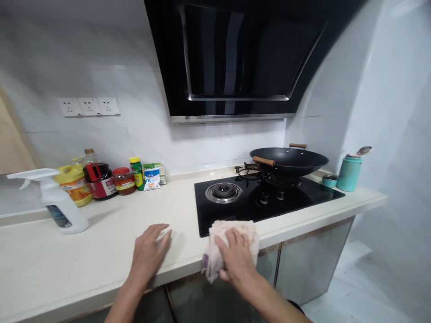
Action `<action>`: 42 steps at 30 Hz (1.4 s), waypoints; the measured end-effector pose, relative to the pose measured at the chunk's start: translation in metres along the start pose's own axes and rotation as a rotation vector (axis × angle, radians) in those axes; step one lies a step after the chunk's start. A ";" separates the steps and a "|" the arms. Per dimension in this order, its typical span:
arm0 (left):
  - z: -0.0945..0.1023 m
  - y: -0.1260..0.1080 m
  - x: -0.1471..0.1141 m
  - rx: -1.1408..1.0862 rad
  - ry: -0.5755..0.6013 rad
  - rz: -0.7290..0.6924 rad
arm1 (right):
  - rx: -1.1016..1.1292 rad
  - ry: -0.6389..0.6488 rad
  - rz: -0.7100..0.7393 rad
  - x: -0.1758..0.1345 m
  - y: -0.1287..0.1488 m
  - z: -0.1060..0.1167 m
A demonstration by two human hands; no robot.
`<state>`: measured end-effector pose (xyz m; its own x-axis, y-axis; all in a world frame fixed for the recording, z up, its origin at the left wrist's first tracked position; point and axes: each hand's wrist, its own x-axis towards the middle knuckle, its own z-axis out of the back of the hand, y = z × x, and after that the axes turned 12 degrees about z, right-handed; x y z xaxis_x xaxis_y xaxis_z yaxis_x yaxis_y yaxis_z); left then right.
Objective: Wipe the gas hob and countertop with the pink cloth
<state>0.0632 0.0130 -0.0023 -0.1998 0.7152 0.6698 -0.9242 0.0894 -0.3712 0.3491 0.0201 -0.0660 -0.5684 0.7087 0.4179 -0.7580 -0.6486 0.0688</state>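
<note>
Under my right hand [237, 258] is a folded pale pink cloth [215, 237], gripped at the front edge of the black gas stove [188, 211]. One corner of the cloth hangs past the counter's edge. My left hand [150, 251] hovers at the front of the white counter [128, 224], fingers apart and holding nothing. The near left burner [224, 192] is bare, with its pan support off. A black wok [289, 159] with wooden handles sits over the right burner.
At left stand a white spray bottle [62, 206], a yellow oil jug [72, 181], a dark sauce bottle [101, 181], a red-lidded jar [124, 181] and a green shaker [137, 172]. A turquoise canister [349, 174] is at right. The range hood [232, 67] hangs above.
</note>
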 end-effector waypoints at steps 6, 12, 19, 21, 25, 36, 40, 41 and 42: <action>-0.007 0.008 -0.003 0.137 0.215 0.103 | -0.062 -0.285 0.371 0.029 0.071 -0.037; -0.006 0.003 -0.011 0.345 0.355 0.025 | -0.130 -0.664 0.527 0.022 0.039 -0.033; -0.004 0.004 -0.012 0.306 0.391 0.083 | -0.098 -0.462 0.501 -0.034 -0.074 0.001; -0.004 0.004 -0.012 0.306 0.401 0.110 | -0.116 -0.385 0.445 -0.053 -0.108 0.010; -0.007 0.007 -0.012 0.298 0.376 0.115 | -0.156 -0.287 0.315 -0.087 -0.177 0.027; -0.009 0.004 -0.014 0.328 0.386 0.128 | -0.452 -0.129 -0.303 -0.173 -0.380 0.067; -0.010 0.002 -0.014 0.346 0.360 0.089 | -0.476 -0.084 -0.344 -0.175 -0.385 0.076; -0.011 0.001 -0.014 0.352 0.355 0.082 | -0.484 -0.079 -0.335 -0.172 -0.377 0.076; -0.011 0.001 -0.014 0.357 0.352 0.078 | -0.490 -0.074 -0.320 -0.168 -0.366 0.076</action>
<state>0.0691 0.0109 -0.0189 -0.2076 0.9060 0.3689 -0.9768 -0.1719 -0.1276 0.7460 0.1175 -0.0928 -0.2768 0.8152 0.5088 -0.9575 -0.1894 -0.2176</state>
